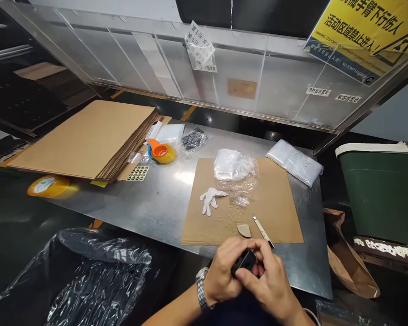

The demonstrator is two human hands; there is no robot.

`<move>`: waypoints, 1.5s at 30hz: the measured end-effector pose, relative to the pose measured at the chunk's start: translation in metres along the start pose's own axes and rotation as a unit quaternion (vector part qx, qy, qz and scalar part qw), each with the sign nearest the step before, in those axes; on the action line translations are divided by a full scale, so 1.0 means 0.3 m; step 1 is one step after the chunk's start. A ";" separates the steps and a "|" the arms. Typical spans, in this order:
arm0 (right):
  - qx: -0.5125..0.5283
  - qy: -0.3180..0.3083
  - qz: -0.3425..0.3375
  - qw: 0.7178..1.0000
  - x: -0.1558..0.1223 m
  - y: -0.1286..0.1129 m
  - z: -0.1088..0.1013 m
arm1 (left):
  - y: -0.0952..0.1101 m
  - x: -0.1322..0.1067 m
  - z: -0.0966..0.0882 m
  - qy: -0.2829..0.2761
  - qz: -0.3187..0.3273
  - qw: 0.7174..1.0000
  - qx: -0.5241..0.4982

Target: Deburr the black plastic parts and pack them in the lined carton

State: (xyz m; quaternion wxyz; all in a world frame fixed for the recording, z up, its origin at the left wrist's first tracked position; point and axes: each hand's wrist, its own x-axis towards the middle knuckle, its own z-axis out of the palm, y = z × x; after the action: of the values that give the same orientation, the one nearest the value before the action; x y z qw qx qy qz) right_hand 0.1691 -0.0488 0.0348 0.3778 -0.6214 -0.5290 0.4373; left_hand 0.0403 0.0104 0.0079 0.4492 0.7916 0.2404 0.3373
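A small black part point(245, 261), its kind not clear, is gripped between my left hand point(226, 267) and my right hand point(270, 280) at the front edge of the table. The fingers of both hands curl around it and hide much of it. Just beyond them lie a beige fan-shaped piece point(244, 230) and a pair of tweezers point(262, 231) with a pale, marked handle. Both rest on a brown cardboard sheet point(275, 199). Farther back on that sheet are a white glove point(211, 200) and a heap of clear plastic bags point(233, 165).
A stack of cardboard sheets point(88, 136) covers the left end of the metal table point(149, 199). Near it lie a tape dispenser point(163, 153), a tape roll point(47, 186) and round stickers point(138, 173). A white packet point(294, 162) sits back right, beside a green bin point(384, 194). A black bag point(98, 280) stands front left.
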 end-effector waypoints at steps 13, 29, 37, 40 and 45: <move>-0.108 0.154 0.069 0.980 0.160 0.406 0.008 | -0.019 -0.065 -0.026 0.026 -0.158 0.987 0.004; -0.103 -0.079 -0.209 0.969 0.132 0.142 -0.005 | -0.039 -0.122 -0.066 0.025 -0.119 0.991 0.058; -0.177 -0.179 -0.297 0.921 0.070 -0.040 -0.052 | -0.008 -0.116 -0.086 -0.029 -0.132 0.991 0.011; -0.160 -0.215 -0.304 0.914 0.065 -0.051 -0.044 | -0.007 -0.115 -0.094 -0.043 -0.151 0.987 -0.039; -0.044 -0.153 -0.247 0.956 0.076 -0.022 -0.010 | -0.019 -0.110 -0.095 -0.017 -0.198 0.956 -0.217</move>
State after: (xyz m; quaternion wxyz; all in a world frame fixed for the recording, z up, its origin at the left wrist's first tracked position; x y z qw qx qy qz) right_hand 0.1711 -0.0253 0.0387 0.3610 -0.4131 -0.7361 0.3964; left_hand -0.0032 0.0063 0.0031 0.6716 0.6175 0.3059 0.2722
